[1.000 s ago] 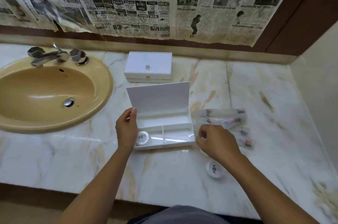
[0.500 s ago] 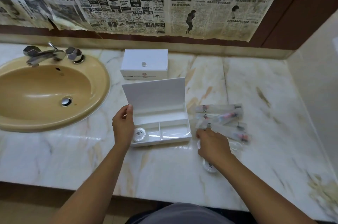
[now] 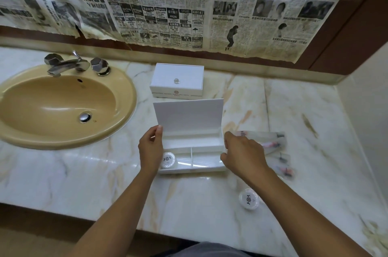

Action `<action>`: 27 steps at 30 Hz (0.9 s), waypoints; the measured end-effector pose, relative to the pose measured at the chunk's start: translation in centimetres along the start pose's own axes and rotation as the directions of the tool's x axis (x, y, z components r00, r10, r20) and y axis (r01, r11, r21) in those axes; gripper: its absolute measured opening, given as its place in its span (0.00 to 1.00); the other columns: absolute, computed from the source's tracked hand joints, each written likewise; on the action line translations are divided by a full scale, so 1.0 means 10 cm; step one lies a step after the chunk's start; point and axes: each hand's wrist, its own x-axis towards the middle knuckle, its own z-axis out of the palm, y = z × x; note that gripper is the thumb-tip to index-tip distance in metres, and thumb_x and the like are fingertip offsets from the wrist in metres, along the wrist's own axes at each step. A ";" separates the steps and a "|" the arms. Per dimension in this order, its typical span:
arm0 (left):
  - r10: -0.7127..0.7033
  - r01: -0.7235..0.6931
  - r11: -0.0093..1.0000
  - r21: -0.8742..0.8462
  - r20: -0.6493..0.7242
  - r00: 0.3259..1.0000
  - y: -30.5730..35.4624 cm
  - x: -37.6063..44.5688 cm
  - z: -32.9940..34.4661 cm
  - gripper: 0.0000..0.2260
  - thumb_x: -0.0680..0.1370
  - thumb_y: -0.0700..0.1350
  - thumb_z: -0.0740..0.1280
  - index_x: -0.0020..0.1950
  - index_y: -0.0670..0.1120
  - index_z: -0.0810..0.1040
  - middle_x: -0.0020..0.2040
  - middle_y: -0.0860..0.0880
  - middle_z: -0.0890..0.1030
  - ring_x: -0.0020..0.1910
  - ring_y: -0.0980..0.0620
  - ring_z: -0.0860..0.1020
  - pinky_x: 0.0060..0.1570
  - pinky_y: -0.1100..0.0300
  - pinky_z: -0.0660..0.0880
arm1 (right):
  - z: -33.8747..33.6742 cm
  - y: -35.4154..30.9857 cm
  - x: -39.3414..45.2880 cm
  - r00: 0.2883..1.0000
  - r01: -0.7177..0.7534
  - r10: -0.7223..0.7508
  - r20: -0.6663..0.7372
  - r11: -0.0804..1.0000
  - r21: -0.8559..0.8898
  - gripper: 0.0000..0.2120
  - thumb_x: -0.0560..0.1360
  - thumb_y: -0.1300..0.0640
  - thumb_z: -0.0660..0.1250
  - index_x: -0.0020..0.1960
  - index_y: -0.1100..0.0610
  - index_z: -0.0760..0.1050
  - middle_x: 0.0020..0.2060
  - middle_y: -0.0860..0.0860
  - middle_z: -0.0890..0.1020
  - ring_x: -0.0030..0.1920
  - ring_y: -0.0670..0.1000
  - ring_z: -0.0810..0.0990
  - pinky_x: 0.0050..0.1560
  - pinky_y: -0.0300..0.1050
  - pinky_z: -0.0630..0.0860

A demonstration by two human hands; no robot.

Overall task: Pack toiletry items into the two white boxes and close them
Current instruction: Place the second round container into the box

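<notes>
White open box (image 3: 190, 151) sat between your hands: left hand (image 3: 150, 151) pinched lid edge, 1 round soap (image 3: 168, 159) inside beside it. Right hand (image 3: 241, 155) at right wall, grasp unclear. Sachets (image 3: 273, 147), second soap (image 3: 249, 198), closed box (image 3: 177, 80) remained unpacked.

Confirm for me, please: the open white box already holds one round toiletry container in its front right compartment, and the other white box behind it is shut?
Not quite. The head view shows the round toiletry container in the front left compartment of the open white box, beside the left hand; the front right compartment looks empty. The other white box behind it is indeed shut.
</notes>
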 end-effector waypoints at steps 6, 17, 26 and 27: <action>0.003 -0.003 1.000 -0.003 0.000 1.000 0.00 0.00 0.00 0.09 0.81 0.51 0.64 0.54 0.48 0.82 0.48 0.56 0.82 0.44 0.66 0.78 0.48 0.68 0.72 | 0.08 0.20 0.07 0.984 -0.091 0.096 0.152 0.995 -0.040 0.07 0.74 0.57 0.62 0.52 0.52 0.72 0.51 0.50 0.79 0.50 0.53 0.77 0.42 0.42 0.65; 0.014 -0.013 1.000 0.020 -0.005 1.000 -0.02 0.03 0.01 0.12 0.81 0.50 0.64 0.56 0.45 0.82 0.51 0.52 0.83 0.47 0.63 0.79 0.48 0.69 0.71 | 0.41 0.26 -0.14 0.933 -0.060 0.102 0.344 0.990 -0.131 0.17 0.70 0.46 0.68 0.55 0.51 0.72 0.52 0.49 0.78 0.53 0.52 0.78 0.43 0.42 0.67; 0.015 -0.014 0.999 0.042 -0.011 1.000 -0.02 0.02 0.00 0.13 0.82 0.51 0.64 0.58 0.45 0.82 0.52 0.52 0.83 0.49 0.60 0.79 0.50 0.68 0.71 | 0.46 0.27 -0.18 0.950 -0.028 0.064 0.306 0.992 -0.123 0.17 0.72 0.50 0.65 0.60 0.52 0.71 0.57 0.50 0.77 0.57 0.52 0.76 0.48 0.42 0.67; 0.015 -0.014 0.999 0.044 -0.012 1.000 -0.02 0.02 0.00 0.13 0.82 0.51 0.64 0.58 0.45 0.82 0.52 0.52 0.83 0.48 0.61 0.79 0.50 0.68 0.71 | 0.41 0.26 -0.16 0.947 -0.037 0.072 0.312 0.993 -0.116 0.18 0.72 0.49 0.65 0.60 0.51 0.71 0.57 0.50 0.77 0.57 0.53 0.76 0.48 0.42 0.67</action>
